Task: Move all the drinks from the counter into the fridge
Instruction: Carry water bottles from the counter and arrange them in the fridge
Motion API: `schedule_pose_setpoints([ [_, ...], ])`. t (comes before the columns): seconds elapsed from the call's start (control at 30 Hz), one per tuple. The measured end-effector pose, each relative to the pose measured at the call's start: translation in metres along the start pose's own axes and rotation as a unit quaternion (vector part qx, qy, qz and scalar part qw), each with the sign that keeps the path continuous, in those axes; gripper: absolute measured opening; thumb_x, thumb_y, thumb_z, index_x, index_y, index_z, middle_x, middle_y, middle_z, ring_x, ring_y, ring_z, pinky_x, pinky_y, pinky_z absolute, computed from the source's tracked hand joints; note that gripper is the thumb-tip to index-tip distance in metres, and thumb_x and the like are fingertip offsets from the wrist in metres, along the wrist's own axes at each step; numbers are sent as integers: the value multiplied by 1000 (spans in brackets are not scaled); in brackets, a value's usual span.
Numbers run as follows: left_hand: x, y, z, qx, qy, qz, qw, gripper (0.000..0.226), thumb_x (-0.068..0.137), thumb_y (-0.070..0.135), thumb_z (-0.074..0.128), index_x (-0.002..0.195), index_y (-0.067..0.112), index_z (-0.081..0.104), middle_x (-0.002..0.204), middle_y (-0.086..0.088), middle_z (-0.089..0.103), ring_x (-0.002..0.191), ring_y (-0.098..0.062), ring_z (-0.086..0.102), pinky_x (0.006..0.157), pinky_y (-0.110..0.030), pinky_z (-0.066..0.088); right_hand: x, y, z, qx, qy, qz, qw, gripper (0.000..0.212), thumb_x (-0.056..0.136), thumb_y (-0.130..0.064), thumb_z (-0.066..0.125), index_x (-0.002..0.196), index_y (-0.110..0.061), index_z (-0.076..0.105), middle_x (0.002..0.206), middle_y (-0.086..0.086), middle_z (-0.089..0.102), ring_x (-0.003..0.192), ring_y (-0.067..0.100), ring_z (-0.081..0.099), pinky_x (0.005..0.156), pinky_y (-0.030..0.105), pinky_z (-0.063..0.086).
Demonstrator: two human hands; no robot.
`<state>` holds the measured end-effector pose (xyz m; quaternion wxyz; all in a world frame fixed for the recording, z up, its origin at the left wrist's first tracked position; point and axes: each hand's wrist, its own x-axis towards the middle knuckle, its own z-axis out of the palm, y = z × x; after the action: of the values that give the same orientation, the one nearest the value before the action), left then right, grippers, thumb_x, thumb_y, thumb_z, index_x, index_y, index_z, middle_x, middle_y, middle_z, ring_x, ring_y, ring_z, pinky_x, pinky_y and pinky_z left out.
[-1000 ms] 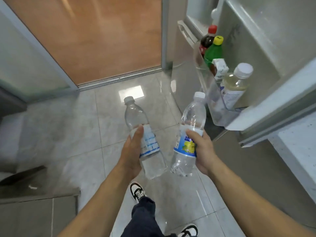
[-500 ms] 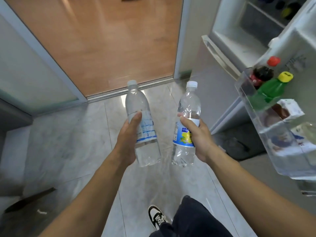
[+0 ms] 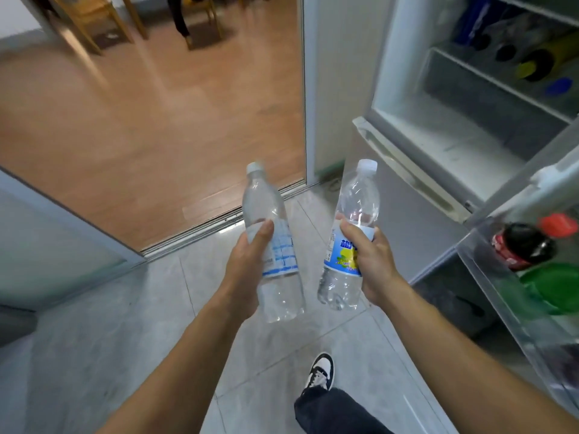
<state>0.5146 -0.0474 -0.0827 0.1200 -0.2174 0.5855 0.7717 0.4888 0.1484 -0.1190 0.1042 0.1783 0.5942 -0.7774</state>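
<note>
My left hand (image 3: 247, 270) grips a clear water bottle (image 3: 269, 214) with a white and blue label, held upright over the tiled floor. Beside it my right hand (image 3: 369, 264) grips a second clear bottle (image 3: 357, 202) with a blue and yellow label. The open fridge (image 3: 445, 133) stands to the right, its lower shelf bare and white. Several cans lie on the shelf above (image 3: 529, 61). The fridge door's clear bin (image 3: 488, 277) holds a cola bottle (image 3: 526, 245) with a red cap and a green bottle (image 3: 554, 286).
A sliding-door track (image 3: 219, 220) separates the grey tiles from a wooden floor with chair legs (image 3: 94, 23) at the back. A glass panel (image 3: 47, 239) stands at left. My shoe (image 3: 321, 371) is on the tiles below the bottles.
The view has swung up and left toward the fridge interior. Both bottles have risen a little and stay gripped; the door bin has slid to the right edge of view.
</note>
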Motion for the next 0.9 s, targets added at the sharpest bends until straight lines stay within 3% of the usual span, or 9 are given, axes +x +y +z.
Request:
schedule_pose_setpoints([
  [0.1,49,30,14,16,-10,-1,1000,57,86,46,61,134,18,49,109,-19,67,96,-35,68,84,-48,60,44,-29,1,13,21,-17,1000,71,58,-54,79,119,-22,64,98,10,75,83,24,75,69,35,60],
  [0.23,108,60,40,25,-52,-6,998,52,88,42,63,134,21,50,114,-22,65,100,-38,66,92,-57,54,90,-62,0,21,58,-41,997,66,59,-49,78,117,-20,66,94,9,76,80,22,74,70,35,60],
  [0.4,183,90,87,56,-124,-1,991,46,76,42,78,115,22,64,101,-12,73,86,-29,72,75,-46,60,140,-93,-8,29,127,-59,990,54,69,-39,76,116,-16,65,100,13,75,91,31,74,79,43,61],
  [0.57,258,125,144,86,-192,20,977,31,75,39,80,101,28,67,91,-1,74,80,-19,72,73,-42,60,186,-137,-15,22,210,-118,970,37,64,-41,79,100,-36,69,96,0,76,86,19,75,71,33,60],
  [0.73,314,182,193,126,-296,46,946,22,87,36,73,106,31,64,93,2,75,83,-18,74,64,-30,58,218,-190,-10,20,288,-180,940,38,75,-35,81,110,-34,66,98,-7,76,89,13,74,66,22,57],
  [0.8,325,209,214,148,-327,77,930,18,85,38,74,101,35,64,91,5,75,83,-15,74,64,-27,58,221,-215,-9,22,309,-201,929,38,68,-41,81,102,-46,65,96,-11,75,86,8,74,63,18,56],
  [0.9,335,242,249,174,-374,122,903,19,72,50,75,87,47,64,87,9,74,81,-11,73,66,-28,59,222,-249,-16,16,349,-239,906,52,58,-47,80,106,-38,64,96,-8,75,86,11,74,64,20,56],
])
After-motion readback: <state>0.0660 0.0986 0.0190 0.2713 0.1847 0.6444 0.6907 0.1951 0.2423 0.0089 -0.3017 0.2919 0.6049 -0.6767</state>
